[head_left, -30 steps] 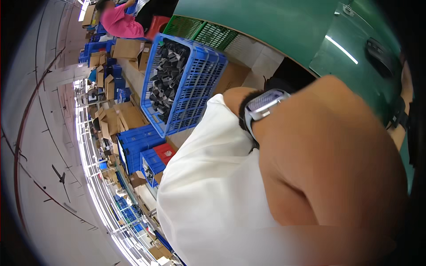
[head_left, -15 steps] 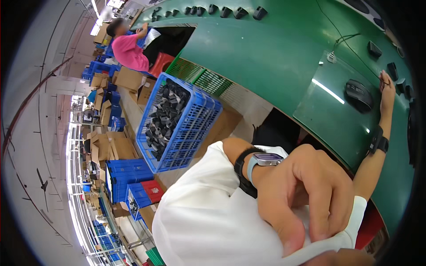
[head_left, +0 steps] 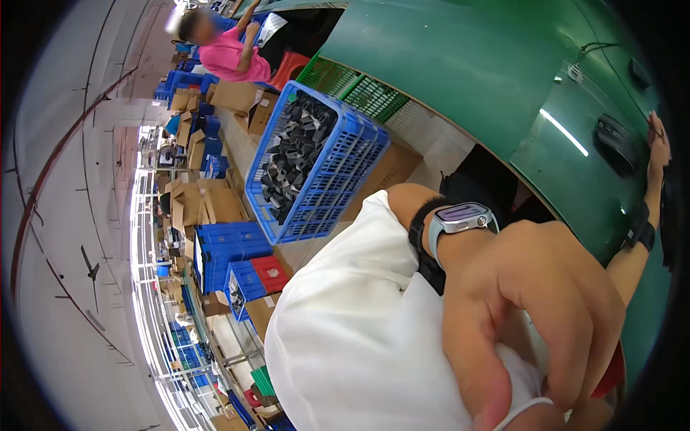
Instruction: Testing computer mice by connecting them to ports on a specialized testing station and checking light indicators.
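Observation:
My left hand (head_left: 539, 302), with a watch (head_left: 463, 217) on its wrist, is large in the lower right. Its thumb and fingers close on the edge of a white sleeve (head_left: 521, 381); the fingertips are partly hidden. My right hand (head_left: 658, 144) reaches out to the far right of the green table, fingers stretched, with a black band (head_left: 640, 226) at its wrist. A thin dark cable (head_left: 611, 65) runs up to its fingers. Beside it lies a black rounded device shaped like a computer mouse (head_left: 616, 144), on a clear sheet (head_left: 557, 154).
A blue crate (head_left: 363, 154) full of small black parts stands left of the green table (head_left: 438, 57). A green crate (head_left: 374, 97) is by the table edge. Cardboard boxes (head_left: 215, 201) and blue bins (head_left: 230, 244) line the floor. A person in pink (head_left: 226, 57) sits at the far end.
The view has shifted, so the table and crate lie farther right and higher. My left hand has stayed on the sleeve edge. The right hand is still at the table's right side.

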The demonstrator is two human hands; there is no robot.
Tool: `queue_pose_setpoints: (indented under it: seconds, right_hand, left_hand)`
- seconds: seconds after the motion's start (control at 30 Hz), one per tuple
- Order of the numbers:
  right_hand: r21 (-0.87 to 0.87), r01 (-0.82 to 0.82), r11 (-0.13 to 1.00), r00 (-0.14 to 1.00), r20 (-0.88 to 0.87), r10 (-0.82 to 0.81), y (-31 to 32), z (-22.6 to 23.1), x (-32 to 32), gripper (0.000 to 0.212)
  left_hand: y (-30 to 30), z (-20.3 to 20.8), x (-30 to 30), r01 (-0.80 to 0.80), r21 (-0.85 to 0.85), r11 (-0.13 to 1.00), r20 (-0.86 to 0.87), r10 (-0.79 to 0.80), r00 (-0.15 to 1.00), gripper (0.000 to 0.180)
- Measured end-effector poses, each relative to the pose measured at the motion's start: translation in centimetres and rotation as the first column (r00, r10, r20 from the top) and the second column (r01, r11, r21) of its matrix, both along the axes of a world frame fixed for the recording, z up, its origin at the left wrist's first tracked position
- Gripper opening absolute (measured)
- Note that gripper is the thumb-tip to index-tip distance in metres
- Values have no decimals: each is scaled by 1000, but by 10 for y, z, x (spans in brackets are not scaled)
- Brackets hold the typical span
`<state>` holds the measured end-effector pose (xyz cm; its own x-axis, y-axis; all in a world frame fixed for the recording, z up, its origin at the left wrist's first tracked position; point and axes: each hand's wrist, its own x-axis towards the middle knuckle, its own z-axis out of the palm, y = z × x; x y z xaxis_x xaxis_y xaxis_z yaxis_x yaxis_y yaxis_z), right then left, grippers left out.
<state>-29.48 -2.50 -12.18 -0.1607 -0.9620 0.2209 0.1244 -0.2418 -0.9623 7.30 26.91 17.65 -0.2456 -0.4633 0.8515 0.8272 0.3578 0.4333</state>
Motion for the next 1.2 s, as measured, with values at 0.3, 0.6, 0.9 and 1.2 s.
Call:
queue_pose_setpoints:
  seconds: [0.3, 0.6, 0.9, 1.2]
  right_hand:
    - [-60, 171, 983, 915, -361, -181, 39, 74, 62, 33]
    - [-87, 244, 966, 955, -152, -255, 82, 90, 50, 18]
    - [-139, 209, 968, 978, 35, -206, 72, 93, 64, 9]
    - [17, 239, 971, 971, 18, -240, 79, 90, 50, 19]
  left_hand:
    - [-22, -8, 7, 353, -75, 933, 180, -336, 925, 24]
    - [-244, -44, -78, -239, -135, 962, 857, 234, 459, 19]
    - [-416, -160, -207, 199, -853, 483, 382, 836, -394, 60]
    - [-328, -92, -159, -428, 494, 757, 656, -2, 754, 22]
